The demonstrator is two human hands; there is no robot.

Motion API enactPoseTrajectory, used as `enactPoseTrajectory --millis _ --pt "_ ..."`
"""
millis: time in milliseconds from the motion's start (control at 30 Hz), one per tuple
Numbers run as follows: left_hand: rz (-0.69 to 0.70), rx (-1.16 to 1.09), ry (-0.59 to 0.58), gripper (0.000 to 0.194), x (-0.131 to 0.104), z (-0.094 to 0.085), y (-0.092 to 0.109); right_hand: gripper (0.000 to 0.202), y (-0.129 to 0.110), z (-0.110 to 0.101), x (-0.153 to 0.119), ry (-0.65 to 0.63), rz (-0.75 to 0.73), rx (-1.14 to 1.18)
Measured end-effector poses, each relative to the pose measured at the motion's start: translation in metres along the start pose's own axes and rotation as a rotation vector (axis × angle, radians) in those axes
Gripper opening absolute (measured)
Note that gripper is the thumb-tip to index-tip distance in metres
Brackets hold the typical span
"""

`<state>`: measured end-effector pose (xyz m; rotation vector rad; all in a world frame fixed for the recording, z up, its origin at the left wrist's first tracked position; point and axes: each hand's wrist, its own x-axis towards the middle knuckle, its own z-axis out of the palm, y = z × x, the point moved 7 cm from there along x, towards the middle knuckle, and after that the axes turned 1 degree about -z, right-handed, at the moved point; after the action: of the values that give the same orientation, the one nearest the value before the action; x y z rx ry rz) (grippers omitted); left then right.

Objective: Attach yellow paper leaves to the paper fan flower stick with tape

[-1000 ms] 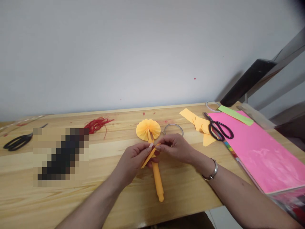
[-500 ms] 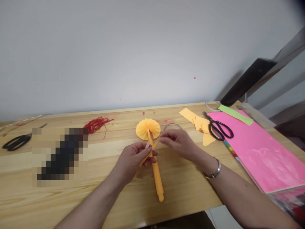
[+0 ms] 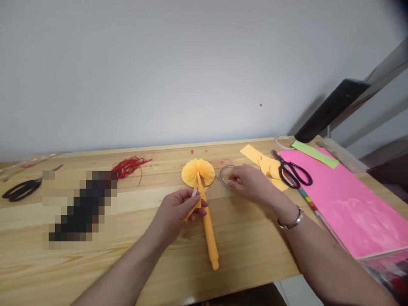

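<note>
While pinching a thin orange strip (image 3: pixel 189 215) in the left hand (image 3: pixel 174 209) at frame centre, over an orange tube (image 3: pixel 209 233) topped by a pleated fan (image 3: pixel 190 173), holds the right hand (image 3: pixel 247 182) curled at a grey ring (image 3: pixel 220 176) right of centre; cannot tell whether gripping it. See black scissors (image 3: pixel 283 161) partly over a pink sheet (image 3: pixel 353 204), frame right.

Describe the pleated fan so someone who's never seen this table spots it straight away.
On the wooden table, find the left hand near the middle, and look just beyond it. The fan spreads at the far end of an orange stick. Its rounded, pleated shape sets it apart from the flat orange paper pieces to its right.
</note>
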<state>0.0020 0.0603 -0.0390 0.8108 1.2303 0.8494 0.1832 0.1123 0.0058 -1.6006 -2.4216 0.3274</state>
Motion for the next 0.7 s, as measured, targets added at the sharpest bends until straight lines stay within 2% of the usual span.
enactPoseTrajectory --millis 133,267,367,533,700 --pt "0.025 0.009 -0.007 0.021 -0.001 0.0 0.002 0.015 -0.01 0.015 0.001 0.05 -0.029 -0.063" --pt "0.036 0.02 -0.003 0.02 -0.001 0.001 0.004 0.011 -0.013 0.02 0.002 0.121 -0.036 -0.058" --pt "0.046 0.021 0.004 0.019 -0.001 0.0 0.005 0.016 -0.011 0.017 0.002 0.161 -0.009 -0.036" --pt "0.051 0.021 0.011 0.018 0.0 -0.001 0.005 0.008 -0.008 0.004 -0.003 0.257 0.09 0.096" --pt "0.055 0.029 0.015 0.018 0.001 -0.002 0.004 0.01 -0.026 -0.004 -0.01 0.233 0.001 0.184"
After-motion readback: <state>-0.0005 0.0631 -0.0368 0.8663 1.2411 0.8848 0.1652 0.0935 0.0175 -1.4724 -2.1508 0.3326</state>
